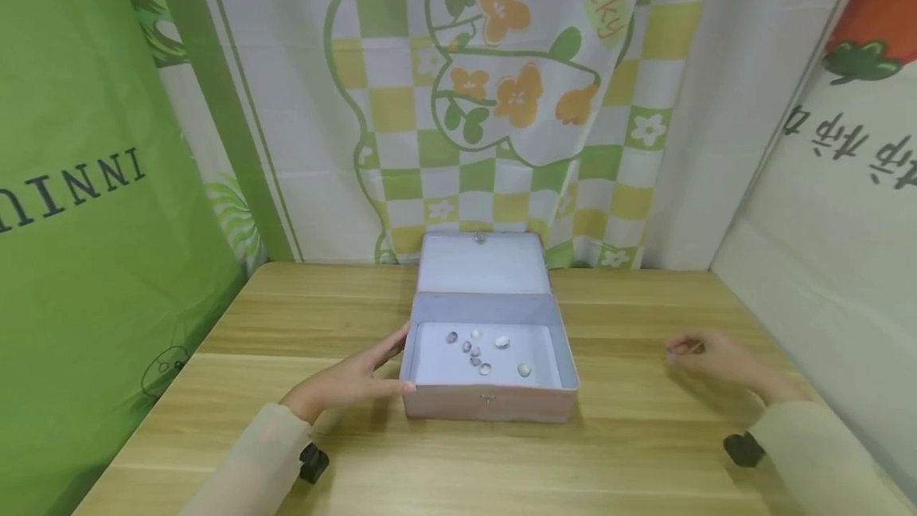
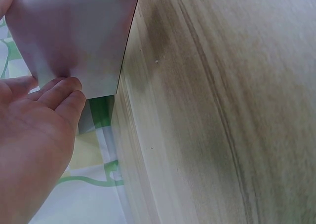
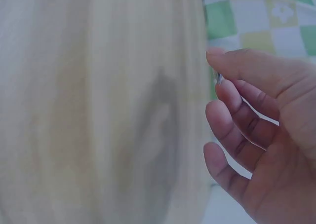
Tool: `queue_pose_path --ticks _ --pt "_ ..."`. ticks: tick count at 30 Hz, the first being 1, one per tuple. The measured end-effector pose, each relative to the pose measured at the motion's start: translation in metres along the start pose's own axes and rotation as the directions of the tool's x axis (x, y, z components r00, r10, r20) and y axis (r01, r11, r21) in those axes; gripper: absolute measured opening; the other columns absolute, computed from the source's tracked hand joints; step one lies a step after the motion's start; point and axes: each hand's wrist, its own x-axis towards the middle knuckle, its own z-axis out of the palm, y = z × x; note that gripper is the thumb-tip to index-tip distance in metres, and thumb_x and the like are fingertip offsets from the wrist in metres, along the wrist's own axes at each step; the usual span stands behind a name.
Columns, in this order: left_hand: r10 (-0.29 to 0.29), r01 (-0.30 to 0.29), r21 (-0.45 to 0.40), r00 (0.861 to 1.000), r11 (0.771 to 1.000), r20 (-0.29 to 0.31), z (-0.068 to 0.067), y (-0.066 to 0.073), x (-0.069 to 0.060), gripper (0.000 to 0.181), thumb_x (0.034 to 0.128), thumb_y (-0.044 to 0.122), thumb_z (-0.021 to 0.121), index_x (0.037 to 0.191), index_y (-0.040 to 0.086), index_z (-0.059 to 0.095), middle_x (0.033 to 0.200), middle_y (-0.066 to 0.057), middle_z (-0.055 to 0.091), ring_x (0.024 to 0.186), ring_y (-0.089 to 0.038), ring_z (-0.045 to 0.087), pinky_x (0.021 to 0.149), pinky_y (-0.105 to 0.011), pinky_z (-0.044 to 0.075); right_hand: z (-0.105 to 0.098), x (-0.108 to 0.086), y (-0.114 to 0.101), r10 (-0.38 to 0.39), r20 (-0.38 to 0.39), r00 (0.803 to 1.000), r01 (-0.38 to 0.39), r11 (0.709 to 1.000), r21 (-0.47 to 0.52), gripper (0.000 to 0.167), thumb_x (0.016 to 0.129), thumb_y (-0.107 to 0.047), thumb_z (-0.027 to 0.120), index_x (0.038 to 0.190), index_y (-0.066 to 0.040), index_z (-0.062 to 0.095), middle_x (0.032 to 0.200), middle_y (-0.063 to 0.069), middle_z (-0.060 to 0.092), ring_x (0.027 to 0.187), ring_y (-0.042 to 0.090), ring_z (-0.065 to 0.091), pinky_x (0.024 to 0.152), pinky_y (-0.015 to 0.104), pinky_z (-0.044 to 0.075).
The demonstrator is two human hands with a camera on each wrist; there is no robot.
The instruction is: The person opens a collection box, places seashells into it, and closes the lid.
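Observation:
A pale pink tin box [image 1: 494, 404] stands on the wooden table with its lid [image 1: 483, 267] raised at the back. Several small shells, among them a white shell [image 1: 502, 342], lie scattered on its floor. My left hand [image 1: 351, 379] rests against the box's left side, fingers extended along the wall and thumb at the front corner; the left wrist view shows the fingertips touching the box side [image 2: 74, 31]. Off to the right, my right hand [image 1: 719, 361] is above the table, apart from the box. Its thumb and index finger pinch a small shiny piece, apparently a shell [image 3: 218, 78], mostly hidden by the fingertips.
A wooden table [image 1: 322, 317] extends on both sides of the box. Behind it hangs a checked, flowered curtain [image 1: 516, 181]. A green cloth [image 1: 107, 277] hangs at the left and a white printed cloth [image 1: 824, 221] at the right.

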Motion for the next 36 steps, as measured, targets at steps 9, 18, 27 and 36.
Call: queue_pose_path --ticks 9,18,27,36 --pt "0.008 -0.008 0.001 1.000 1.000 0.005 0.000 0.001 0.001 0.097 0.0952 0.032 0.071 0.162 0.028 0.000 0.166 -0.001 0.006 0.150 -0.029 0.015 0.119 -0.053 0.016 -0.009 0.015 -0.042 -0.084 -0.005 0.996 0.084 0.996 -0.021 0.033 0.098 -0.018 0.066 0.121 0.006 0.064 0.106 0.009 0.064 0.094 0.021 0.061 0.073 0.033 0.056" --pt "-0.008 0.008 0.011 1.000 1.000 -0.002 -0.001 0.000 0.000 0.098 0.0947 0.034 0.071 0.162 0.024 0.001 0.167 -0.010 0.006 0.150 -0.030 0.016 0.118 -0.055 0.016 -0.009 0.033 -0.078 -0.148 -0.010 0.989 0.147 0.987 -0.067 0.030 0.097 -0.022 0.069 0.118 0.000 0.068 0.101 0.003 0.066 0.090 0.018 0.061 0.071 0.030 0.055" --pt "-0.036 0.036 0.002 0.999 0.999 -0.012 -0.001 -0.002 -0.001 0.100 0.0936 0.035 0.073 0.163 0.021 0.002 0.167 -0.008 0.008 0.150 -0.030 0.016 0.118 -0.055 0.015 -0.001 0.052 -0.119 -0.253 0.020 0.967 0.254 0.965 -0.070 0.028 0.096 -0.023 0.070 0.115 -0.003 0.069 0.103 -0.001 0.068 0.092 0.017 0.062 0.079 0.034 0.054" --pt "-0.039 0.039 -0.001 0.999 0.999 -0.008 -0.001 -0.003 0.000 0.100 0.0937 0.035 0.073 0.163 0.021 0.001 0.167 -0.007 0.008 0.150 -0.029 0.015 0.118 -0.055 0.015 0.016 0.078 -0.153 -0.360 0.024 0.932 0.361 0.928 -0.096 0.025 0.091 -0.018 0.075 0.112 -0.005 0.072 0.106 0.001 0.070 0.091 0.018 0.064 0.085 0.044 0.056"
